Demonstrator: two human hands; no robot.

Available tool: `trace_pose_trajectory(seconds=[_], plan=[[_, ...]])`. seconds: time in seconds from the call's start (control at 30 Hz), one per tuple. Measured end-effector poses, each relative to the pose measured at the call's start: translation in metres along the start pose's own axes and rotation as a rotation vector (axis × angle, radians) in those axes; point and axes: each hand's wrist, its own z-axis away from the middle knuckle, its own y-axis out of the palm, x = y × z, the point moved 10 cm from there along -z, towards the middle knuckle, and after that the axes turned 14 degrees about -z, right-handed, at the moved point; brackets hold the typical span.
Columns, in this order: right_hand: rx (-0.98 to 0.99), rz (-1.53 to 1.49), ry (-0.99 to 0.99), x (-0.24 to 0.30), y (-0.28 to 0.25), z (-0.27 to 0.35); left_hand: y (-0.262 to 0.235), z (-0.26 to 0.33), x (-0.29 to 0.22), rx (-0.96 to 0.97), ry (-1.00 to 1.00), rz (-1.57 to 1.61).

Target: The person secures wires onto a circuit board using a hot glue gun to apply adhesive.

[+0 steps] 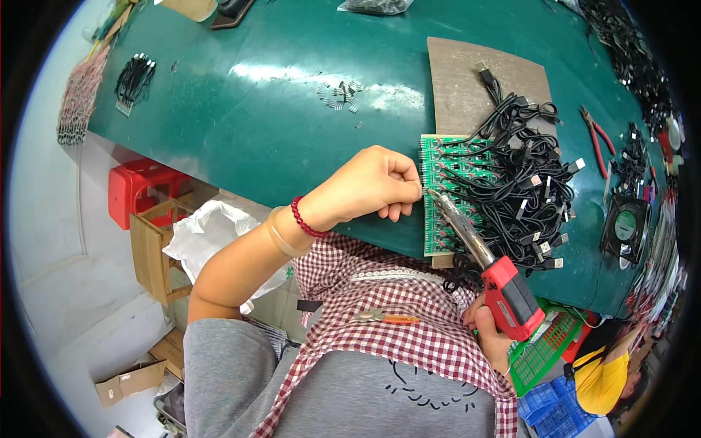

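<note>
My left hand (387,182) is closed in a pinch at the left edge of a green circuit board panel (431,230). Whatever its fingertips hold is too small to make out. With my right hand (491,337) I grip the red and black handle of a soldering iron (504,292). The iron's metal tip meets the panel's left edge, close to my left fingertips. Black USB cables (522,182) run from the panel and pile up on its right. Beneath both lies a brown board (464,80) on the green table (277,146).
Small metal pin pieces (342,95) lie scattered beyond my left hand. Red-handled pliers (600,139) and a square black fan (626,226) sit at the right. A white plastic bag (212,237) and red stool (139,193) are at the left. Another person in yellow (602,379) is at lower right.
</note>
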Motion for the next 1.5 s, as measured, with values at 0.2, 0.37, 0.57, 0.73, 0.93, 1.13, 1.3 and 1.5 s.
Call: trace_pose_trajectory(seconds=[0.2, 0.37, 0.57, 0.73, 0.93, 1.13, 1.3, 1.5], plan=[[0.019, 0.007, 0.004, -0.006, -0.005, 0.009, 0.0, 0.001, 0.001, -0.019, 0.002, 0.003], [-0.028, -0.132, 0.051, -0.011, -0.009, 0.01, 0.0, 0.002, 0.002, -0.009, -0.003, 0.003], [-0.051, -0.068, 0.037, -0.008, -0.012, 0.011, 0.0, 0.001, -0.001, -0.01, -0.003, 0.006], [0.055, -0.04, 0.033, -0.002, -0.004, 0.008, -0.001, 0.001, -0.002, -0.019, 0.012, 0.011], [0.006, -0.196, -0.024, 0.015, 0.0, 0.006, -0.001, 0.001, -0.001, -0.025, 0.003, -0.003], [-0.082, -0.071, 0.034, -0.002, -0.011, 0.01, 0.0, 0.001, -0.002, -0.026, 0.009, 0.007], [-0.005, -0.202, -0.071, 0.018, -0.001, 0.005, 0.0, 0.002, 0.0, -0.027, 0.006, -0.012], [-0.069, -0.353, -0.159, 0.025, -0.002, 0.003, -0.011, 0.012, -0.007, -0.013, 0.004, -0.181]])
